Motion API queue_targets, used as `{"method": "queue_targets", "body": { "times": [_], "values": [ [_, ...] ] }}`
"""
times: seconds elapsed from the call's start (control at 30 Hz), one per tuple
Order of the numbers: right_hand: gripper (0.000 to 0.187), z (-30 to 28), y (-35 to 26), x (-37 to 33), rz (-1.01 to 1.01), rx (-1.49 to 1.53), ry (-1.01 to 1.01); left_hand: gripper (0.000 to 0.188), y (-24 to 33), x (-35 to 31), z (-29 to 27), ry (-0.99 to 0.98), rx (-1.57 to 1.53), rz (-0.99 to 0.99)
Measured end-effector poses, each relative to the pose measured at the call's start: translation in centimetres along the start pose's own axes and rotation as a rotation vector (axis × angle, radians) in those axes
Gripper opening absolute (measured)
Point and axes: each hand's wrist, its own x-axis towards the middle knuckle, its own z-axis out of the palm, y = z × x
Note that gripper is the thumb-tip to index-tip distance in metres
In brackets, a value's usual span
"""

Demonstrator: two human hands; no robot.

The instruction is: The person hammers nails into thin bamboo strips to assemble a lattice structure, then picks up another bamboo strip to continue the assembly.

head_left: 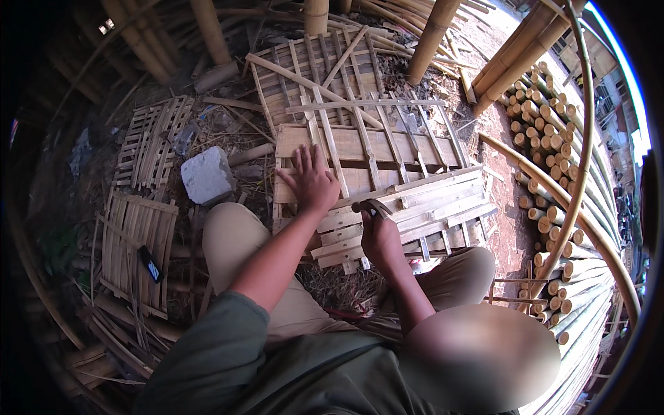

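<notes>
My left hand [311, 181] lies with fingers spread on a wooden board [360, 182] in front of me. My right hand [380, 238] is wrapped round a hammer [373, 207], its dark head just above the slats. A slatted bamboo panel [443, 200] lies between my knees, made of pale strips with crosspieces. Long thin strips [394, 145] reach from it across the board toward the far side. The hammer's handle is mostly hidden by my right hand. Any nail under the hammer is too small to make out.
Beyond lies another slatted panel [277, 90]. At left are a pale block [207, 175], a small slatted panel [155, 138] and a phone [149, 264] on another panel [124, 242]. Bamboo posts [432, 41] rise at the back. Cut bamboo poles [553, 145] are stacked at right.
</notes>
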Motion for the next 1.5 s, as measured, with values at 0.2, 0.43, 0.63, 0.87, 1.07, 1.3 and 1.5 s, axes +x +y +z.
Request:
{"method": "queue_targets", "body": {
  "times": [0.2, 0.43, 0.63, 0.87, 1.07, 1.3, 1.5],
  "values": [
    [0.022, 2.4, -0.5, -0.2, 0.039, -0.127, 0.097, 0.066, -0.3, 0.0, 0.3, 0.006, -0.029, -0.022],
    [0.027, 2.6, 0.4, 1.0, -0.016, -0.204, 0.146, 0.068, -0.2, 0.0, 0.4, 0.008, -0.048, -0.015],
    [0.027, 1.1, -3.5, 1.4, -0.329, -0.142, 0.449, 0.068, -0.6, 0.0, 0.2, 0.011, -0.047, -0.023],
    [0.023, 2.3, -2.2, 1.8, 0.001, -0.122, 0.168, 0.070, -0.4, -0.1, 0.4, 0.030, -0.037, -0.018],
    [0.028, 1.0, -2.4, 1.1, 0.013, -0.033, 0.129, 0.069, -0.1, -0.2, 0.2, 0.017, -0.054, -0.024],
    [0.042, -1.1, -4.6, 0.9, 0.406, -0.028, 0.241, 0.066, 0.0, 0.2, 0.5, 0.025, -0.053, -0.044],
    [0.038, -2.1, -2.7, 0.2, 0.377, 0.091, 0.286, 0.066, 0.0, 0.0, 0.5, 0.002, -0.032, -0.046]
  ]
}}
